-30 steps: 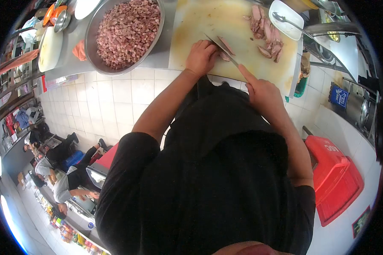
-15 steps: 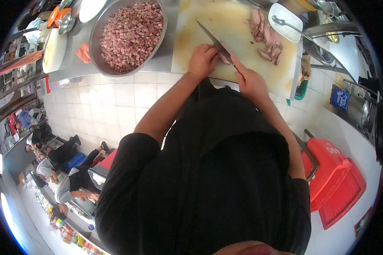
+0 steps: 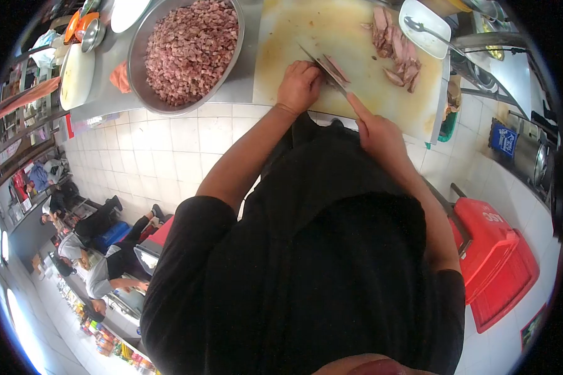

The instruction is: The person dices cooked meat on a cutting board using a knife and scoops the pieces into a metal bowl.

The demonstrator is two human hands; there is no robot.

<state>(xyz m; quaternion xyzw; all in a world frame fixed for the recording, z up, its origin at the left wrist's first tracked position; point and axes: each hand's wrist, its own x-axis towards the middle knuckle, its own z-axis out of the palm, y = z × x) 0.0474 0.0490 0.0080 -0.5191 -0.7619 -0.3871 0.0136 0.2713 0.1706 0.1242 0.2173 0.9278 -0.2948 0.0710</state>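
Note:
In the head view my right hand (image 3: 381, 132) is closed round the wooden handle of a kitchen knife (image 3: 333, 77). Its blade slants up and left across the cutting board (image 3: 288, 31). A strip of meat (image 3: 336, 67) lies along the blade's right side. Against the left side of the blade, my left hand (image 3: 299, 86) has its fingers curled down over meat that they mostly hide. Farther right on the board is a pile of meat strips (image 3: 397, 45). A large metal bowl (image 3: 133, 59) full of diced meat (image 3: 191, 50) stands left of the board.
A white dish (image 3: 441, 47) with a spoon (image 3: 428, 30) sits at the upper right. An orange cloth (image 3: 121, 77) lies beside the bowl, near a round board (image 3: 78, 78). A red bin (image 3: 491, 250) stands on the floor at right. Several people are at lower left.
My right hand and the knife have shifted slightly right and down. The strip of meat now shows more plainly beside the blade. My left hand stays almost in place.

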